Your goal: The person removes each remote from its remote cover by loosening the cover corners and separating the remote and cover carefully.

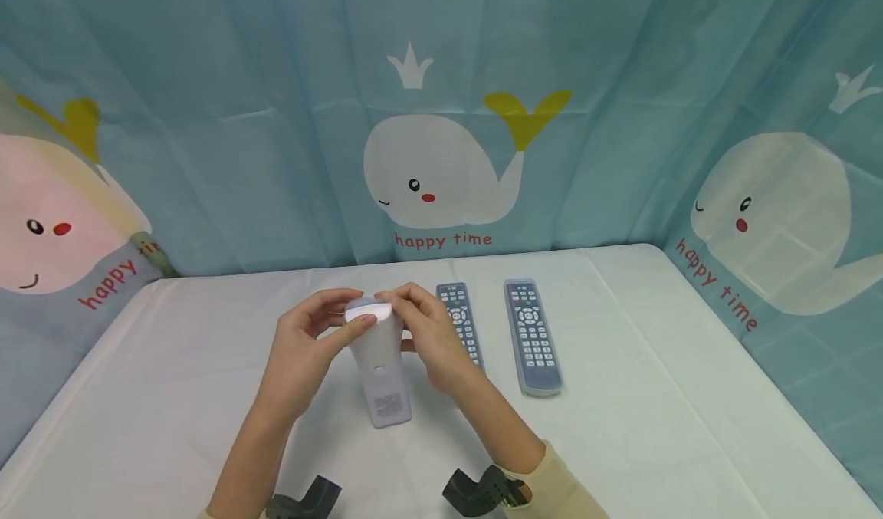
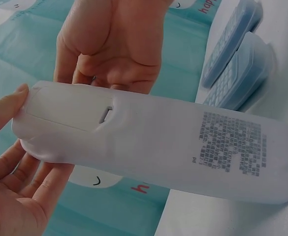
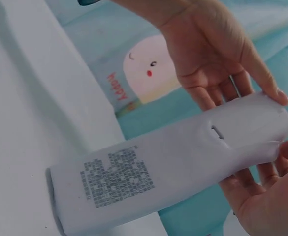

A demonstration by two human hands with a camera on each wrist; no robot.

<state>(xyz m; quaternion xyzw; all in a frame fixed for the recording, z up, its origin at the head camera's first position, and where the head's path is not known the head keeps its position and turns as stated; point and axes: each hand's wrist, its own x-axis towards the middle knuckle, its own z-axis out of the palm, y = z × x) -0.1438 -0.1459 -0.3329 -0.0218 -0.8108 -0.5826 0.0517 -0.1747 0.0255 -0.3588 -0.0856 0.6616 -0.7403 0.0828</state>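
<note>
A white remote control (image 1: 379,373) stands tilted, its back towards me and its lower end down at the table. A translucent cover (image 3: 254,152) wraps it, with a loose edge near the top. Printed text and a battery-lid slot show on the back. My left hand (image 1: 300,346) holds the upper end, thumb on the back and fingers round the far side. My right hand (image 1: 431,335) grips the top right corner, thumb at the upper edge in the right wrist view, the other fingers partly hidden behind the remote.
Two grey-blue remotes in clear cases lie buttons up to the right: the nearer one (image 1: 458,316) is partly covered by my right hand, the other remote (image 1: 531,339) lies farther right. The white table (image 1: 648,396) ends at a blue whale-print curtain (image 1: 290,159).
</note>
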